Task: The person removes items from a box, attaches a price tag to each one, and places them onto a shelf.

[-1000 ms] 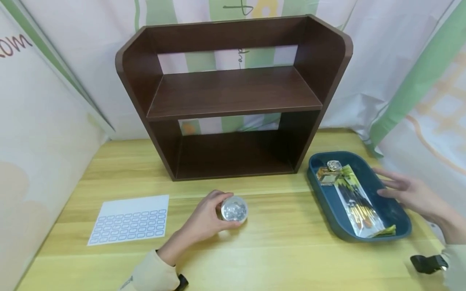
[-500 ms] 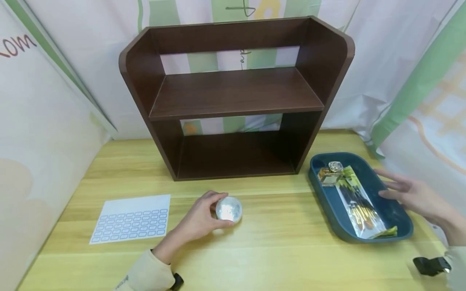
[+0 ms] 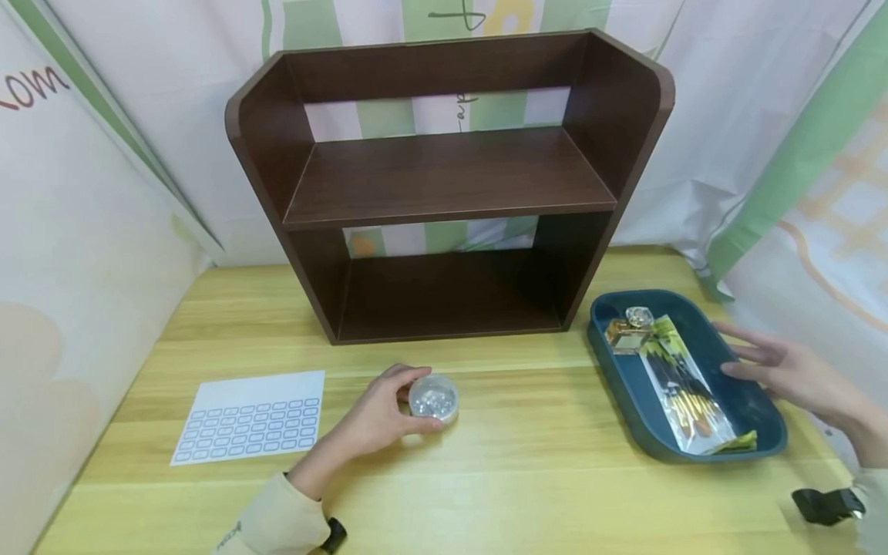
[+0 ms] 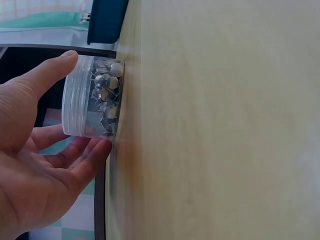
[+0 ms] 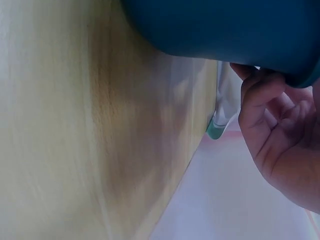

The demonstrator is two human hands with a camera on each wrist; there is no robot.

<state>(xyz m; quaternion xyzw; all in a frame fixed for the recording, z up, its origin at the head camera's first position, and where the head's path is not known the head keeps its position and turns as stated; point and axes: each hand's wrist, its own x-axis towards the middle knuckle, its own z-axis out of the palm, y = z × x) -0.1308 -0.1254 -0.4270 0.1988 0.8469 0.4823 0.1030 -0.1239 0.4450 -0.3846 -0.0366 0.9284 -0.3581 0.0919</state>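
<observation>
My left hand [image 3: 381, 412] holds a small clear round jar [image 3: 433, 398] between thumb and fingers, in front of the shelf. In the left wrist view the jar [image 4: 92, 97] has a ribbed lid and contains several metal thumbtacks. Its base meets the tabletop, and the left hand [image 4: 45, 145] has the thumb on one side and fingers on the other. At the right, my right hand [image 3: 787, 370] grips the rim of a dark blue tray [image 3: 627, 405]. In the right wrist view that hand's fingers [image 5: 260, 100] curl under the rim of the tray [image 5: 225, 30].
A brown two-tier shelf [image 3: 444, 177] stands at the back of the wooden table [image 3: 527, 493]. Within the tray are a perfume bottle [image 3: 627, 335] and a packet of brushes [image 3: 683, 389]. A white label sheet [image 3: 250, 416] lies left. Fabric curtains surround the table.
My left hand has shifted slightly to the left with the jar. The right hand stays at the tray's rim, and the tray has not visibly moved.
</observation>
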